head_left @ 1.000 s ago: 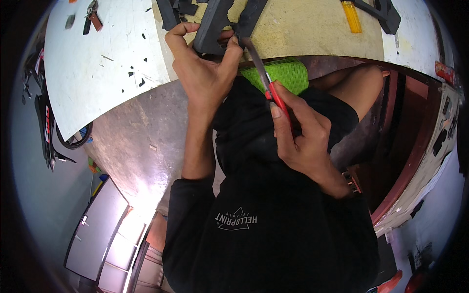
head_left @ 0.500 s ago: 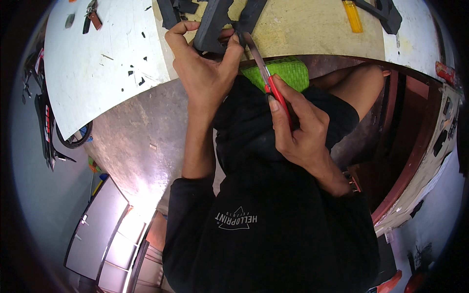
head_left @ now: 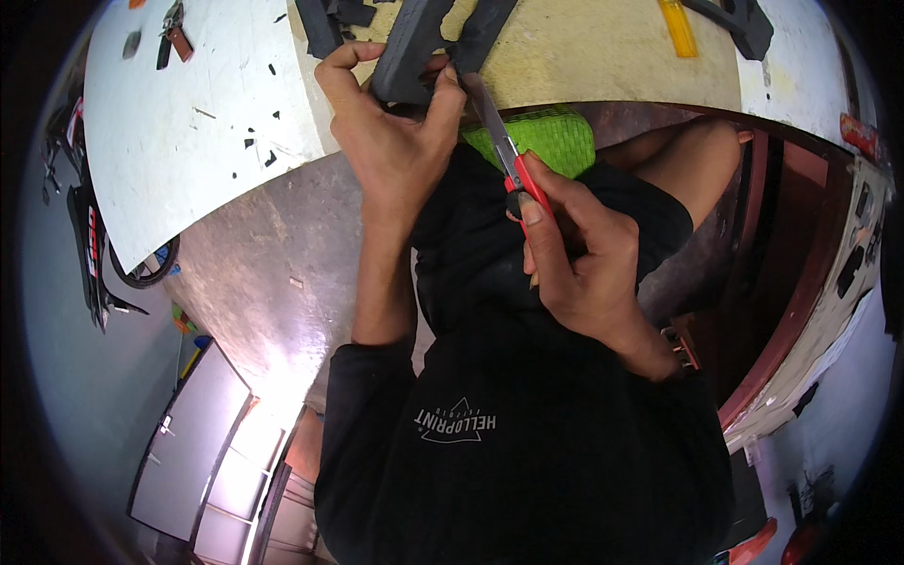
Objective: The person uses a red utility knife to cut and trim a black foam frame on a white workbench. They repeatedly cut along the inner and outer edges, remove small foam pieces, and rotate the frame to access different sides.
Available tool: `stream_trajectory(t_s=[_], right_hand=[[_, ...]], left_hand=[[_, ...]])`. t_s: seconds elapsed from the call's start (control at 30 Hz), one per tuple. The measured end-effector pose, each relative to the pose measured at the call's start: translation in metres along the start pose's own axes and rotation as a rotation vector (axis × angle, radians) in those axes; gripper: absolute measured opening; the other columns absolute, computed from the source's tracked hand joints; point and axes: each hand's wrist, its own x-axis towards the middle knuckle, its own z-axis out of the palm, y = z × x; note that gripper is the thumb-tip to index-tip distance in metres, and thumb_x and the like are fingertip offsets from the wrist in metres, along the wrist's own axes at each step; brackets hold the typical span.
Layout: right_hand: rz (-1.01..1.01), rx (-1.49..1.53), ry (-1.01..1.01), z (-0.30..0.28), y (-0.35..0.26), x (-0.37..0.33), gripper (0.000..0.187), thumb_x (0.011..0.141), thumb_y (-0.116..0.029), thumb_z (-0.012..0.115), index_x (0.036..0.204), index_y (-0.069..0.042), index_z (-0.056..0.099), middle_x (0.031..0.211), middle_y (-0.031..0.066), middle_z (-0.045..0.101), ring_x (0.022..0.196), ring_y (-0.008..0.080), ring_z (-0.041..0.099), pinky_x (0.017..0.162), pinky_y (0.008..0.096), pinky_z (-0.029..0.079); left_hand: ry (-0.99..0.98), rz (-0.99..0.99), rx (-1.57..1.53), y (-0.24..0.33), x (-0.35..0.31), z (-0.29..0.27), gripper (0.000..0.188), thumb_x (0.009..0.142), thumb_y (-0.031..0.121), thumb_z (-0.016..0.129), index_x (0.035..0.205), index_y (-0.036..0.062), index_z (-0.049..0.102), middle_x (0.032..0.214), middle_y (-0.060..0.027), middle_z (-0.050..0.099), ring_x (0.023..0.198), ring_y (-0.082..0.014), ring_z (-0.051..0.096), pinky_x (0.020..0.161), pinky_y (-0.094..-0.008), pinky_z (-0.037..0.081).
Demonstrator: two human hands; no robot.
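Note:
My left hand point(head_left: 395, 141) grips the near end of a dark grey foam-like block point(head_left: 411, 58), thumb on its right side and fingers at its left and beneath. A ragged notch shows in the block's right edge. In my right hand point(head_left: 586, 254) is a red utility knife point(head_left: 529, 185) with its long blade out. The blade points up and left, and its tip is close to my left thumb and the block; whether it touches cannot be made out. Beside the block, to the right, lies another dark grey piece point(head_left: 486, 33).
A yellow-handled tool point(head_left: 678, 30) and a dark grey angled piece point(head_left: 746, 28) lie at the table's far right. Keys with a brown fob point(head_left: 177, 42) and small black scraps point(head_left: 271, 158) are on the white tabletop point(head_left: 207, 104) at left. Green woven fabric point(head_left: 551, 139) sits below the table edge.
The knife has drawn back slightly toward me, down and right, and my right hand's hold on it has shifted. My left hand keeps the block almost where it was.

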Motion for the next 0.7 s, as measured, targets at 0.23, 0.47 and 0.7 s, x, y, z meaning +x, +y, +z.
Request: stream_trajectory(t_s=[0.23, 0.47, 0.7], right_hand=[[0.099, 0.219, -0.063, -0.018, -0.003, 0.002, 0.035, 0.101, -0.002, 0.053, 0.135, 0.008, 0.054, 0.09, 0.0158, 0.071, 0.056, 0.0065, 0.058, 0.05, 0.0215, 0.049], [0.168, 0.313, 0.009, -0.009, -0.004, 0.005, 0.034, 0.098, 0.0, 0.059, 0.131, 0.008, 0.057, 0.081, 0.004, 0.067, 0.055, 0.0018, 0.055, 0.048, 0.019, 0.043], [0.131, 0.206, 0.023, 0.004, 0.005, -0.004, 0.035, 0.101, -0.003, 0.054, 0.135, 0.007, 0.054, 0.09, 0.0152, 0.071, 0.054, 0.0066, 0.058, 0.05, 0.0215, 0.048]], left_hand=[[-0.008, 0.001, -0.015, 0.004, -0.001, 0.0, 0.051, 0.083, 0.001, 0.074, 0.118, 0.0016, 0.036, 0.09, -0.0177, 0.072, 0.085, -0.0199, 0.072, 0.078, -0.0311, 0.057], [-0.008, 0.016, 0.016, 0.0, -0.002, -0.001, 0.051, 0.084, 0.002, 0.074, 0.118, 0.0018, 0.037, 0.091, -0.0172, 0.073, 0.085, -0.0197, 0.073, 0.079, -0.0302, 0.057], [0.014, 0.021, -0.024, 0.0, -0.004, 0.003, 0.051, 0.083, 0.003, 0.075, 0.117, 0.0021, 0.038, 0.091, -0.0176, 0.073, 0.086, -0.021, 0.073, 0.081, -0.0309, 0.057]])
